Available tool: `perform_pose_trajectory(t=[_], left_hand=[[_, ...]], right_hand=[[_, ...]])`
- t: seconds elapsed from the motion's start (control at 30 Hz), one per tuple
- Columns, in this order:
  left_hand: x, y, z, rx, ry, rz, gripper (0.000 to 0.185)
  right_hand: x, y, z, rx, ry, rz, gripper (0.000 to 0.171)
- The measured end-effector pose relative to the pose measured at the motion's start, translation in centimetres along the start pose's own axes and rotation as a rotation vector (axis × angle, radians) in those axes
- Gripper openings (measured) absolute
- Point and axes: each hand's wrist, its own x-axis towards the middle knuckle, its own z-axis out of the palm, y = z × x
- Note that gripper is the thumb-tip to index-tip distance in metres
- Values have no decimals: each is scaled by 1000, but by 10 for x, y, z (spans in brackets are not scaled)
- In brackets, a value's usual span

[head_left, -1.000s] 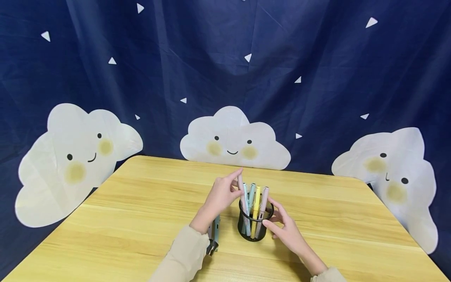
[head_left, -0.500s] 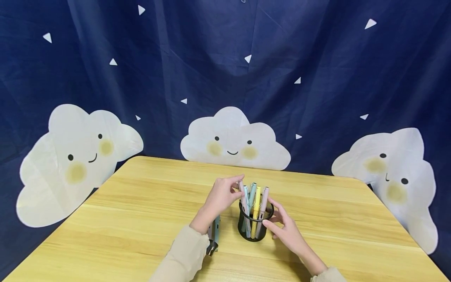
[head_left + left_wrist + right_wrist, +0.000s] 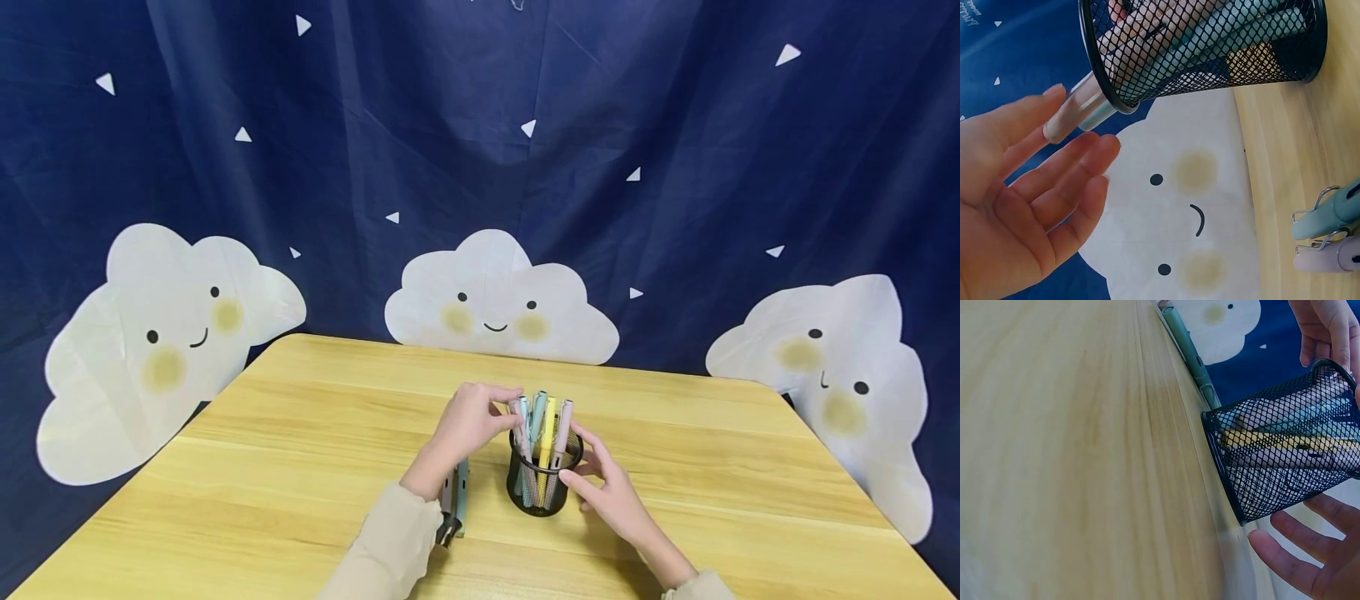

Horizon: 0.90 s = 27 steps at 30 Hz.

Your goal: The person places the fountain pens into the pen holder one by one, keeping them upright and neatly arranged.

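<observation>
A black mesh pen holder [image 3: 536,496] stands upright on the table with several pens in it. My left hand [image 3: 467,423] pinches the top of a pink pen [image 3: 1074,112] between thumb and index finger; the pen's lower part is inside the holder. The other left fingers are loosely bent. Beside that pen are teal pens [image 3: 537,410], a yellow pen [image 3: 548,429] and a lilac pen [image 3: 562,425]. My right hand [image 3: 611,492] holds the holder's right side, thumb at the front of the rim and index finger farther back.
Left of the holder, partly behind the left wrist, a teal pen [image 3: 1338,209] and a lilac pen [image 3: 1329,256] lie side by side on the wooden table [image 3: 262,467]. A black piece [image 3: 448,530] shows by the left cuff. A dark blue cloud-print curtain [image 3: 465,108] hangs behind.
My left hand has moved down, and the pink pen has sunk deeper into the pen holder. The right hand has stayed at the holder.
</observation>
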Motion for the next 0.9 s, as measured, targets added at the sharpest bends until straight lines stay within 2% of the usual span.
perform_pose_trajectory(t=[0.2,0.3,0.47,0.67,0.8,0.9], left_hand=[[-1,-1,0,-5,-61,0,30],[-1,-2,1,-4,-61,7,31],[-2,-5,1,-5,-12,-3,35],[-1,-6,1,-10,88,-17,24],[-2,-7,-1,45,170,-42,38],[-3,-8,-2,75,192,-63,45]], right_hand=[[0,0,0,0,-4,-4,58],[0,2,0,-5,-8,-6,59],[1,3,-1,-12,-10,-7,59],[1,2,0,-11,-7,-8,59],[0,2,0,-7,2,-14,59],[0,1,0,-5,8,-18,59]])
